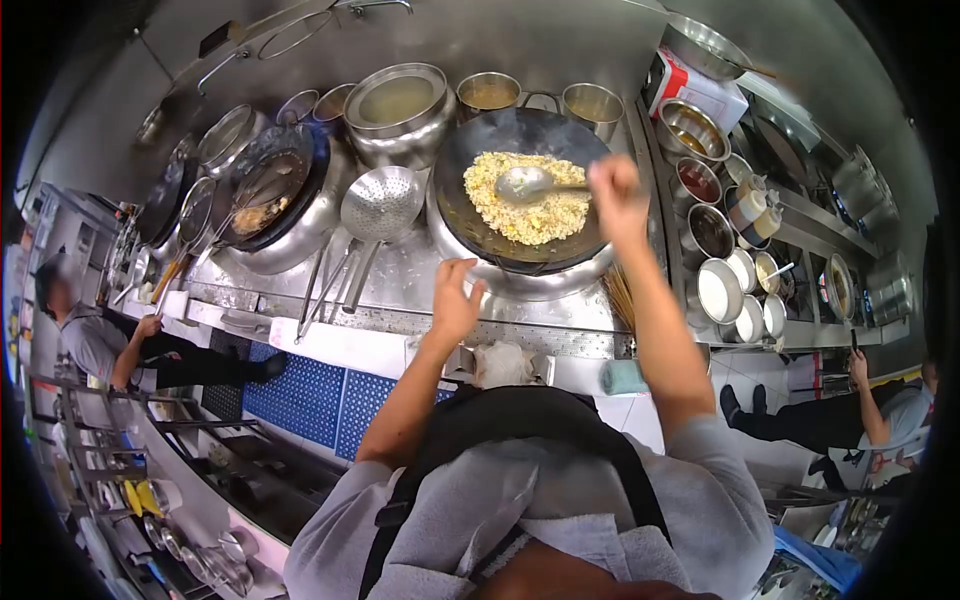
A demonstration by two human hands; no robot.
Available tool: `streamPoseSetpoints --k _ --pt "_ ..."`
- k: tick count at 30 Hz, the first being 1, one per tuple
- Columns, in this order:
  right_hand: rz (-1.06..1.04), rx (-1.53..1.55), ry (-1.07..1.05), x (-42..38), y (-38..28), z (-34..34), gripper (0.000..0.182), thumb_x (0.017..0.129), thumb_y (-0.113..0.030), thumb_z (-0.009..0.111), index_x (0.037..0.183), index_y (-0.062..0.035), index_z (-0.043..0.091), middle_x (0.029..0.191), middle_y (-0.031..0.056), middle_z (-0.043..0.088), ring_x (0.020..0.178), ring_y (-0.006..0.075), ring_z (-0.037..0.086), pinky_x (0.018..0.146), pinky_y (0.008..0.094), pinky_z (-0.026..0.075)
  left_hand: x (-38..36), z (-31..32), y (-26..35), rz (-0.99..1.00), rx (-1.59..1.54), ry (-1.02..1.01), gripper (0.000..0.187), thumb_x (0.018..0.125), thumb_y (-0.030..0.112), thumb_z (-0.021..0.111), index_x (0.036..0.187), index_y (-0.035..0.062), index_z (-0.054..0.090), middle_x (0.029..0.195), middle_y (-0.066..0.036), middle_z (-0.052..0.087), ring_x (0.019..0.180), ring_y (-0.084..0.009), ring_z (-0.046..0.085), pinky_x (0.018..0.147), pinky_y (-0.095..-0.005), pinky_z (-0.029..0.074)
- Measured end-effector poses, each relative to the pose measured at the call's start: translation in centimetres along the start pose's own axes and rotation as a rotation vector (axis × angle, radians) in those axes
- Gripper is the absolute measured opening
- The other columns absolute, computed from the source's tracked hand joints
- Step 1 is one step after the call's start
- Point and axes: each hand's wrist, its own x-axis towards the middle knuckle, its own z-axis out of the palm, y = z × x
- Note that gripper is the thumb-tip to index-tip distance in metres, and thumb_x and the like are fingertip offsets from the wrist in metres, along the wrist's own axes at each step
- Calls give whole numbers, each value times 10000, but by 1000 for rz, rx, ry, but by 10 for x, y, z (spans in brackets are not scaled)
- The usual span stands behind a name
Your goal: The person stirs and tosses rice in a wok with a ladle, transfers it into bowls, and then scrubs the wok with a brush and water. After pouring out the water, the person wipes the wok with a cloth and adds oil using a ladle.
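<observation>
A large dark wok (463, 225) sits on the burner in front of me, with yellowish fried rice (530, 225) spread over its bottom. My right hand (617, 190) is closed round the handle of a metal ladle (522, 184), whose bowl rests in the rice. The end of the handle is hidden in the fist. My left hand (457, 302) is held near the wok's lower left edge with thumb and fingers apart and nothing in it. Left of the wok, a perforated strainer (382, 203) lies with its handle towards me.
A second wok (262, 180) holding a wire skimmer stands at left. Behind are a large lidded pot (397, 103) and metal pots (488, 93). Sauce containers (707, 231) and squeeze bottles (748, 207) line the right. One person (95, 340) stands at left, another (885, 410) at right.
</observation>
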Motion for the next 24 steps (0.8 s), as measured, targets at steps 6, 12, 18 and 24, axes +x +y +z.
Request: streamPoseSetpoints --k 6,12,18,24 --pt "-182 852 134 68 -65 -26 400 957 -146 656 602 -86 480 513 0 481 403 89 427 412 261 357 -72 -64 -57 -275 154 170 536 804 147 778 1295 66 579 1201 -210 550 1098 -360 562 908 -447 496" --pt "69 651 241 97 -37 -3 357 908 -134 715 606 -74 534 501 3 482 398 100 443 405 267 376 -150 -70 -67 -495 270 -110 691 748 142 807 1364 24 517 1119 -277 574 1040 -428 577 947 -467 470" --pt "-25 769 351 75 13 -19 392 927 -78 667 595 -89 460 492 3 434 401 93 393 402 279 361 -152 -69 -79 -461 144 -144 603 755 81 797 1310 11 573 1109 -229 630 997 -343 650 893 -403 527" --pt "29 662 322 108 -36 -5 320 912 -121 715 640 -90 548 525 -9 509 418 84 450 398 267 366 -142 -104 -98 -876 -1059 136 441 871 126 666 1281 0 563 1157 -135 648 1047 -235 643 832 -409 562"
